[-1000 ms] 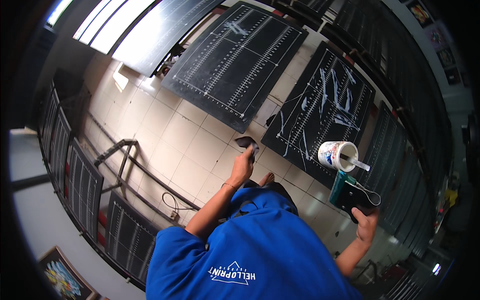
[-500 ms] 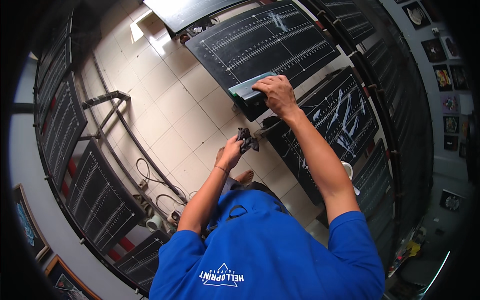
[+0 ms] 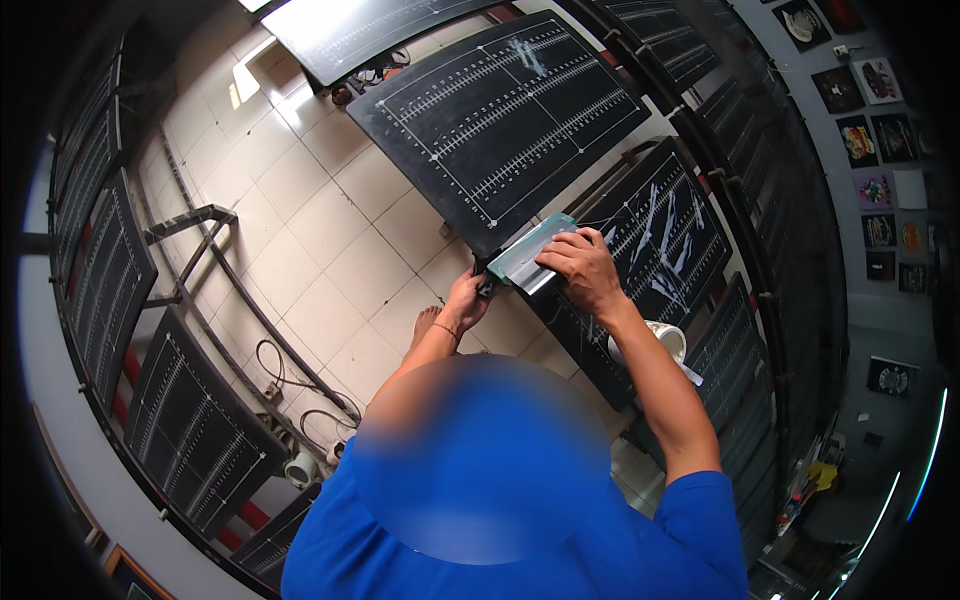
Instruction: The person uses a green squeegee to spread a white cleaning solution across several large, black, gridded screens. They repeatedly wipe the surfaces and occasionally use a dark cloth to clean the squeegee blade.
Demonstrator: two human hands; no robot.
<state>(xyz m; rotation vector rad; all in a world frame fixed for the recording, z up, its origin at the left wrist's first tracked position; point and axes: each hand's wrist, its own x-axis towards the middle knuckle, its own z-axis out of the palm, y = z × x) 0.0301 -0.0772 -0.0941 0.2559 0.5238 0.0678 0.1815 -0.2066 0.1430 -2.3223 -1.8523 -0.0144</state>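
A blue shirt [image 3: 640,530] fills the bottom, its middle blurred. A bare foot [image 3: 424,325] shows beside the left forearm. The left hand [image 3: 464,303] has its grip closed around a dark cloth [image 3: 486,289], mostly hidden by the fingers. Just beyond it is the squeegee [image 3: 533,252], a metal holder with a green edge, slanting up to the right; the right hand [image 3: 588,270] has its grip clasped on it, fingers over the metal. The squeegee lies across the gap between two black boards; I cannot tell whether it touches either. On the right-hand board [image 3: 705,245], streaked with white smears, a white tub [image 3: 668,342] stands partly behind the right forearm, a pale stick [image 3: 690,373] jutting out. Farther off, the other board [image 3: 510,130] bears ruled white lines and one smear. Beneath spread pale floor tiles [image 3: 320,230]; pictures [image 3: 858,138] hang on the far right wall.
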